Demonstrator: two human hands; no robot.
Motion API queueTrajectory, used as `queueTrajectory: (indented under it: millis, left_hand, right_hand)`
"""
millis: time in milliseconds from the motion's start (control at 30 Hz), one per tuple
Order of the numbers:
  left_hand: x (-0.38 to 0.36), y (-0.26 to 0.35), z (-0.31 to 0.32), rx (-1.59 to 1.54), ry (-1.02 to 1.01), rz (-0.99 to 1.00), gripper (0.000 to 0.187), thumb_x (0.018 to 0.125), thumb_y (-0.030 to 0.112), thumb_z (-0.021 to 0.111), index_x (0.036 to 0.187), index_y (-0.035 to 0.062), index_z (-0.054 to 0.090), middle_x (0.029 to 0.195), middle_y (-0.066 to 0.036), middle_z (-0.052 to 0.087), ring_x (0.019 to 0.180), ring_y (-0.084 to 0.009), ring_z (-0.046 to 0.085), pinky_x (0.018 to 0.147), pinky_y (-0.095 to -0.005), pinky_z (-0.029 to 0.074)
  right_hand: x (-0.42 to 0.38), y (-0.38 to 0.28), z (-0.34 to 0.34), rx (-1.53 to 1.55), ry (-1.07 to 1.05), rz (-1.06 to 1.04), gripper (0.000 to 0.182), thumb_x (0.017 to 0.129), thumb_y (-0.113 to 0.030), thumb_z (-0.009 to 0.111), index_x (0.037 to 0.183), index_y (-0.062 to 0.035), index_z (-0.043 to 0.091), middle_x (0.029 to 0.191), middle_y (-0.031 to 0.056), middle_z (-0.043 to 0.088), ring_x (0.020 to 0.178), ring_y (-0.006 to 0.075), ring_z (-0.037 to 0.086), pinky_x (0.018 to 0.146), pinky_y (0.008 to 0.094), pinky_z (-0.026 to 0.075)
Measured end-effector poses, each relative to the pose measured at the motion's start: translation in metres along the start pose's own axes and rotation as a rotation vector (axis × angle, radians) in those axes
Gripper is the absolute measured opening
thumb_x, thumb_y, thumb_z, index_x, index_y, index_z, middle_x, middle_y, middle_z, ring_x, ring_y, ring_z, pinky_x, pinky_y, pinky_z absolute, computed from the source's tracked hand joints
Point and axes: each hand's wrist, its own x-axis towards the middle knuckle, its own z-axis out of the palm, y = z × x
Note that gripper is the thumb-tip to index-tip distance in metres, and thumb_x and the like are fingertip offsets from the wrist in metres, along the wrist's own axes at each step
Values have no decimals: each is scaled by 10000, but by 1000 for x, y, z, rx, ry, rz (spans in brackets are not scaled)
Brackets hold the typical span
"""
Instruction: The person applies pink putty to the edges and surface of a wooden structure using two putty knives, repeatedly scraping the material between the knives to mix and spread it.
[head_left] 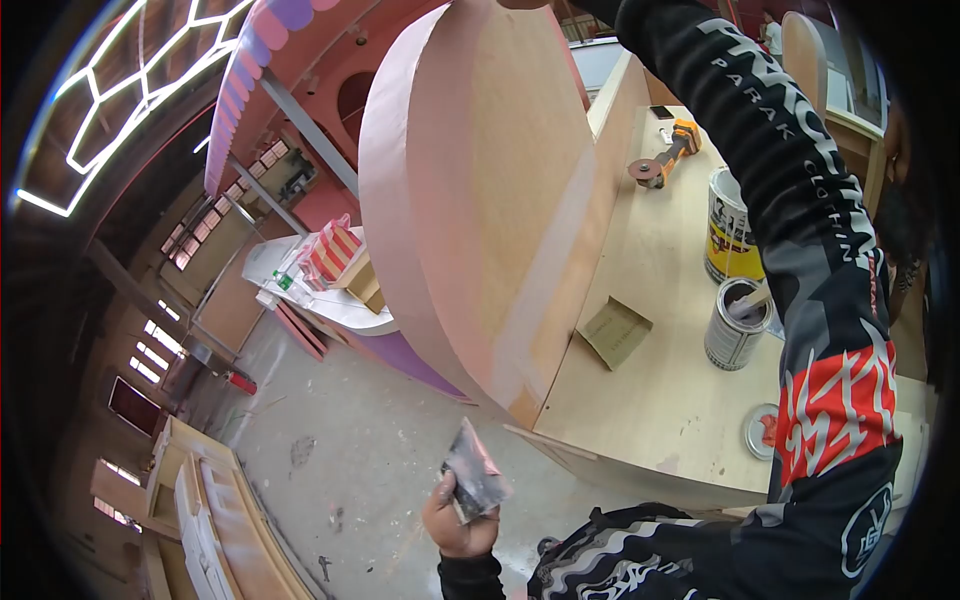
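Note:
My left hand [462,524] is closed round a thin flat plate [474,474], greyish and smeared, with pink along one edge. It is held low over the concrete floor, in front of the curved panel. My right arm stretches up across the right side in a printed sleeve. Only a sliver of my right hand [522,3] shows at the top edge, by the upper end of the curved wooden panel [500,130]; its fingers are hidden. Pale filler streaks run down the panel, which has a pinkish curved edge.
On the wooden worktop [620,420] stand a yellow-labelled can [728,245] and an open can [732,335] with a stick in it. A angle grinder [668,158], a sandpaper sheet [613,332] and a round lid [762,430] lie there too. Cabinet pieces [215,500] stand at lower left.

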Motion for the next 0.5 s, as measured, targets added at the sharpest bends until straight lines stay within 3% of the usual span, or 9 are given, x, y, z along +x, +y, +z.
queueTrajectory:
  millis: [133, 200, 300, 367, 400, 433, 500]
  left_hand:
    - [13, 2, -32, -9, -145, -118, 254, 969, 164, 493, 1178, 44, 574, 1029, -70, 706, 895, -222, 710, 707, -356, 611]
    - [20, 3, -40, -1, -156, -126, 275, 959, 185, 496, 1185, 53, 580, 1045, -72, 702, 905, -238, 701, 709, -375, 579]
    - [23, -1, -33, 25, -134, -113, 300, 948, 207, 500, 1197, 63, 584, 1063, -74, 696, 924, -252, 690, 710, -390, 546]
    - [21, -2, -24, 37, -93, -94, 303, 947, 209, 501, 1201, 65, 581, 1066, -73, 694, 932, -251, 689, 708, -385, 543]
    - [19, -4, -19, -3, -129, -95, 303, 958, 187, 495, 1219, 51, 566, 1078, -78, 694, 931, -244, 698, 724, -376, 580]
    - [18, -6, -18, -42, -164, -97, 304, 969, 165, 489, 1237, 37, 551, 1091, -84, 694, 930, -237, 708, 740, -367, 616]
    - [22, -6, -22, -81, -200, -111, 311, 961, 192, 487, 1227, 50, 563, 1100, -80, 687, 954, -246, 692, 775, -388, 585]
  right_hand:
    - [-15, -43, -20, 69, -19, -41, 450, 769, -26, 536, 1174, -117, 710, 1156, 153, 690, 1152, 317, 607, 965, 420, 480]
    - [-28, -67, -25, 26, 41, -233, 398, 761, -31, 550, 1107, -109, 730, 1099, 138, 702, 1120, 312, 615, 938, 429, 486]
    - [-52, -103, -38, -37, 62, -358, 270, 775, -55, 569, 988, -48, 735, 956, 126, 702, 1067, 293, 629, 957, 411, 464]
    - [-65, -121, -41, 60, 20, -391, 352, 773, -11, 538, 1083, -11, 704, 1041, 173, 695, 1114, 326, 610, 1016, 410, 433]
    - [-68, -133, -24, 58, 283, -537, 401, 701, 60, 569, 1033, -112, 713, 1082, 19, 695, 1121, 231, 575, 976, 418, 430]
    - [-82, -140, -10, 134, 235, -511, 245, 732, -5, 588, 919, -111, 706, 1082, 5, 687, 1131, 217, 568, 995, 406, 404]
    - [-127, -177, -25, 221, 180, -582, 234, 769, -129, 620, 991, -127, 693, 1116, -13, 654, 1134, 220, 565, 1045, 435, 370]
